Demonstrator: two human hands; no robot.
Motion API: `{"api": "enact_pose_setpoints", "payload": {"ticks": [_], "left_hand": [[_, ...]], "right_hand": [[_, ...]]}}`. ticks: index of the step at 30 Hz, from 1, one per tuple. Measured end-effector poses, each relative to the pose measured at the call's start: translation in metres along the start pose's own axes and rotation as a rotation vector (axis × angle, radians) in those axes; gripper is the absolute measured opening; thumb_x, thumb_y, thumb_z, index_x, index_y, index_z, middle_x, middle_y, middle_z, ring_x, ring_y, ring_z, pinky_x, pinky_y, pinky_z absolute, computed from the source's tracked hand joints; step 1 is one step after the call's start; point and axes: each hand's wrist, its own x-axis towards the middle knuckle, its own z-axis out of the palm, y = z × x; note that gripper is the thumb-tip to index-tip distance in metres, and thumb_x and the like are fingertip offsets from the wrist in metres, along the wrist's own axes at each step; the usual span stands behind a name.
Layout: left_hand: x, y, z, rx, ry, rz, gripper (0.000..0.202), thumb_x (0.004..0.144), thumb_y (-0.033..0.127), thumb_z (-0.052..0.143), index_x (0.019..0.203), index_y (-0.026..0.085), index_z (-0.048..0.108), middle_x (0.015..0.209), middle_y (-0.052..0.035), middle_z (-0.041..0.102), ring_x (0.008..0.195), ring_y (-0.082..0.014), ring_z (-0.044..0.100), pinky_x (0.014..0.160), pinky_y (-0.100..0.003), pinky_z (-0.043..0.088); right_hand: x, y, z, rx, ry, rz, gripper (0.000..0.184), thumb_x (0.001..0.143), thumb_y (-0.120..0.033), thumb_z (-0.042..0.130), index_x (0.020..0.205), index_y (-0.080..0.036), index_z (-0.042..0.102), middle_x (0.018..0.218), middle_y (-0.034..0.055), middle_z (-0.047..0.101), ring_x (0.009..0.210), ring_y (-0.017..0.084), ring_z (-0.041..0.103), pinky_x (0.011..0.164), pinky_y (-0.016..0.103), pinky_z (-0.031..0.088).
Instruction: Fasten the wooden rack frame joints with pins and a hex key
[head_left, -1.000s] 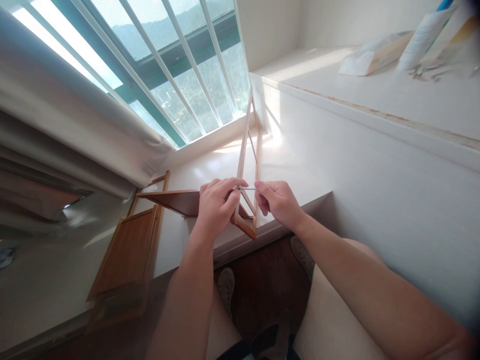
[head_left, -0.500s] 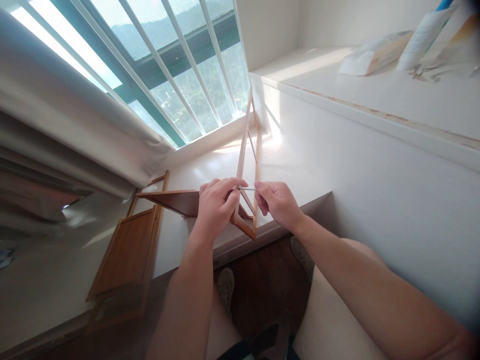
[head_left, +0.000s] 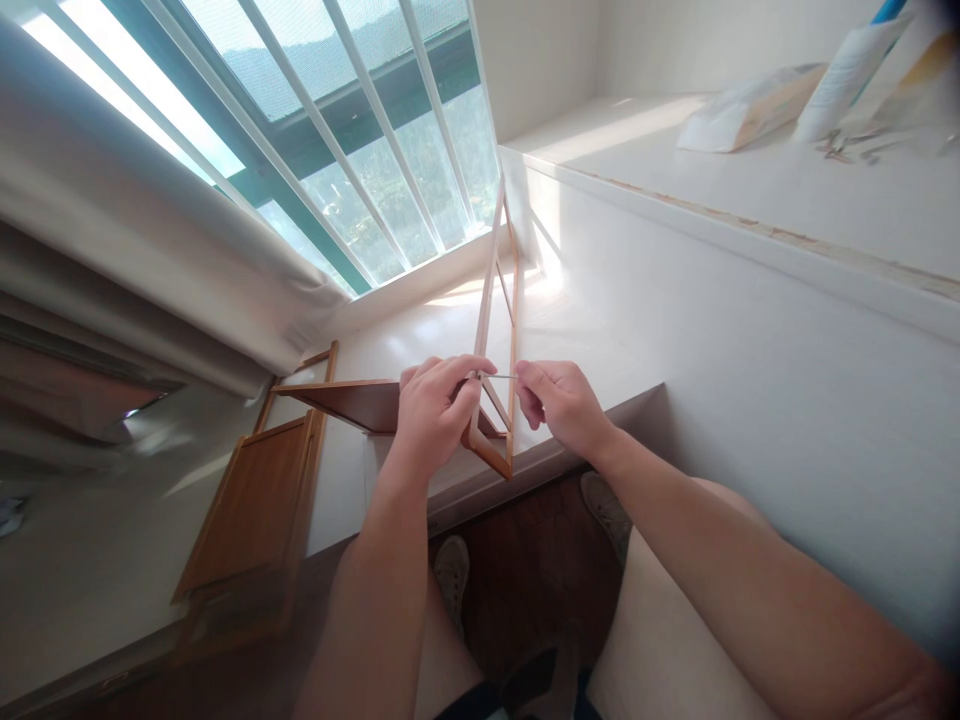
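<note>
My left hand (head_left: 439,408) is closed around the edge of a brown wooden panel (head_left: 352,400) where it meets a narrow wooden frame (head_left: 489,300). Between finger and thumb, my right hand (head_left: 559,400) pinches a thin metal rod (head_left: 499,376) that looks like a hex key. The rod lies level, its far tip at the joint beside my left fingertips. The frame stands on edge on a white ledge, its near corner by the ledge's front. My fingers hide the joint itself and the rod's gripped end.
Another wooden panel piece (head_left: 251,505) is at the left, near a grey curtain (head_left: 150,200). A barred window (head_left: 337,120) is behind. On the higher white shelf (head_left: 645,150) at right are a plastic packet (head_left: 750,105), a white tube (head_left: 847,85) and small metal parts (head_left: 847,148).
My right hand has shifted slightly to the right, away from the joint, still pinching the rod. My left hand and the wooden pieces look nearly unmoved.
</note>
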Motion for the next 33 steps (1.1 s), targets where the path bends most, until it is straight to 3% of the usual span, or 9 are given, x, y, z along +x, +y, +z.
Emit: {"api": "enact_pose_setpoints", "payload": {"ticks": [4,11,33], "left_hand": [[0.0,0.0005,0.0003,-0.021,0.008,0.007,0.033,0.096,0.023,0.042,0.105,0.033,0.073,0.104,0.0072,0.077,0.101,-0.0184,0.063,0.102,-0.039,0.031],[0.0002,0.0003,0.0004,-0.022,0.01,0.001,0.031,0.096,0.023,0.043,0.103,0.033,0.071,0.103,0.0077,0.077,0.102,-0.0186,0.063,0.102,-0.039,0.032],[-0.0004,-0.0015,0.001,-0.007,0.008,0.007,0.036,0.097,0.023,0.044,0.112,0.037,0.073,0.102,0.0083,0.076,0.102,-0.0173,0.063,0.1,-0.037,0.032]], "right_hand": [[0.0033,0.0028,-0.0041,0.164,0.074,0.041,0.059,0.1,-0.062,0.052,0.057,-0.022,0.048,0.04,-0.0033,0.045,0.039,0.013,0.046,0.047,0.028,0.036],[-0.0015,0.0012,-0.005,-0.066,0.068,-0.04,0.06,0.102,-0.06,0.048,0.057,-0.02,0.051,0.045,-0.0018,0.049,0.046,0.012,0.047,0.053,0.029,0.037],[0.0046,0.0021,-0.0053,-0.35,-0.005,-0.213,0.055,0.107,-0.051,0.041,0.062,-0.021,0.048,0.055,-0.0018,0.049,0.055,0.013,0.046,0.06,0.029,0.033]]}}
